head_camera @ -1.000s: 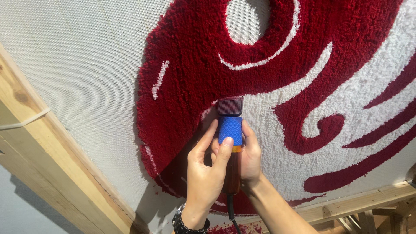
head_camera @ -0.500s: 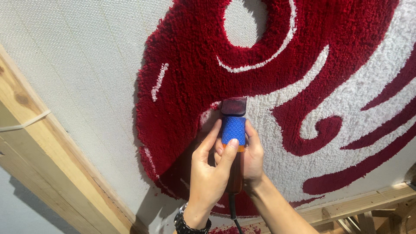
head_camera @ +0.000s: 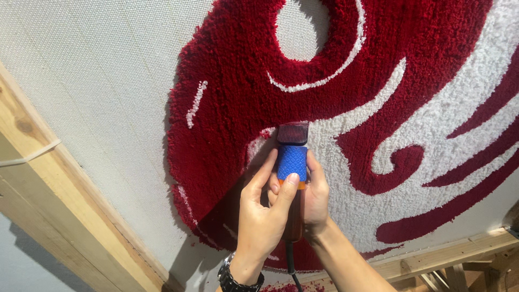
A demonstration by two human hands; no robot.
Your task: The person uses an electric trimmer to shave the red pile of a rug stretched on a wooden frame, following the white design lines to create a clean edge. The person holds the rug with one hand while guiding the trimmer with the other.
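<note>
A corded electric clipper (head_camera: 292,157), with a blue textured grip and a dark blade head, presses against a tufted rug (head_camera: 346,65) of red and white pile stretched on a frame. My left hand (head_camera: 262,219) wraps the clipper's body from the left, thumb on the blue grip. My right hand (head_camera: 315,197) holds it from the right side, partly hidden behind the tool. The blade sits where the red pile meets a white band. A dark watch (head_camera: 238,280) is on my left wrist.
Bare off-white backing cloth (head_camera: 97,81) fills the upper left. A wooden frame beam (head_camera: 59,216) runs diagonally along the left, another (head_camera: 448,254) along the lower right. The clipper's black cord (head_camera: 292,267) hangs down between my forearms.
The clipper and both hands have slid slightly up and to the right along the edge between red and white pile.
</note>
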